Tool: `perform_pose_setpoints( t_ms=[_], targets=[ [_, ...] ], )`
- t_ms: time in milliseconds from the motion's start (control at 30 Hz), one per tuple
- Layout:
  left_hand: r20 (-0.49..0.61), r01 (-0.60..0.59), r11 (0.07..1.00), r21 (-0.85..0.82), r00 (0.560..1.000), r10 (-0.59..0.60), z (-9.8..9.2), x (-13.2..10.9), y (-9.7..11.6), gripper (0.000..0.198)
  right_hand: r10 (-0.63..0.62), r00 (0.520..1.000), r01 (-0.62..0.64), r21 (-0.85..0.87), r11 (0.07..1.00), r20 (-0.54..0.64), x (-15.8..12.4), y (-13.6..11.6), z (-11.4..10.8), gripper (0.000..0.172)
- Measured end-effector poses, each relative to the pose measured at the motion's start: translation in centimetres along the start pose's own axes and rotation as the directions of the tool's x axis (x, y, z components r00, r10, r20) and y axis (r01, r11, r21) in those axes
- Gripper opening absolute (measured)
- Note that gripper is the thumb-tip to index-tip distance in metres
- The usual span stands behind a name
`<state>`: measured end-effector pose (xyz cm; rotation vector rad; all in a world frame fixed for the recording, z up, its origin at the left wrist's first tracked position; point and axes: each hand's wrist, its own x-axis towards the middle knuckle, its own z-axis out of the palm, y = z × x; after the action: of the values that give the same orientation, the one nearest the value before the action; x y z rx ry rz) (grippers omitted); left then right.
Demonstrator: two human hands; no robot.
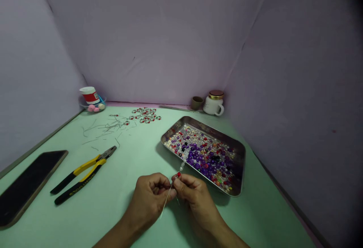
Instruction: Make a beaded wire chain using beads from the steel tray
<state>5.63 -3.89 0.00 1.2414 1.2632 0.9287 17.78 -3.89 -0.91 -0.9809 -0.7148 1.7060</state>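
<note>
My left hand (149, 199) and my right hand (195, 199) meet in front of a steel tray, their fingertips pinching a thin wire (169, 195). A small red bead (179, 174) sits on the wire just above my right fingers, with clear beads (182, 165) above it. The wire's lower end hangs below my hands toward the green table surface (119, 217). Close beyond my right hand lies the steel tray (198, 125), holding a loose mix of purple, silver, red and black beads (202, 157).
Yellow-and-black handled pliers (85, 174) lie left of my hands, beside a black tablet or phone (28, 187). Wire cuttings (110, 127) and beaded wire rings (145, 115) are scattered farther back. A glass bowl (92, 106), small cup (196, 103) and white mug (213, 105) stand against lilac cloth walls (153, 40).
</note>
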Motion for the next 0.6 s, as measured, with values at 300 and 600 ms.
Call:
perform_pose_setpoints(
  t_ms=[300,600],
  targets=[
    [0.039,-0.101,0.953,0.284,0.995,0.094,-0.53,-0.41,-0.59,0.019,-0.021,0.999,0.017,-0.131,0.991,-0.033,-0.03,-0.19,-0.17,0.019],
    [0.053,-0.172,0.901,0.398,0.985,0.165,-0.69,-0.36,-0.6,0.021,-0.047,0.997,0.036,-0.172,0.984,-0.06,0.31,0.18,-0.33,0.022]
  ],
)
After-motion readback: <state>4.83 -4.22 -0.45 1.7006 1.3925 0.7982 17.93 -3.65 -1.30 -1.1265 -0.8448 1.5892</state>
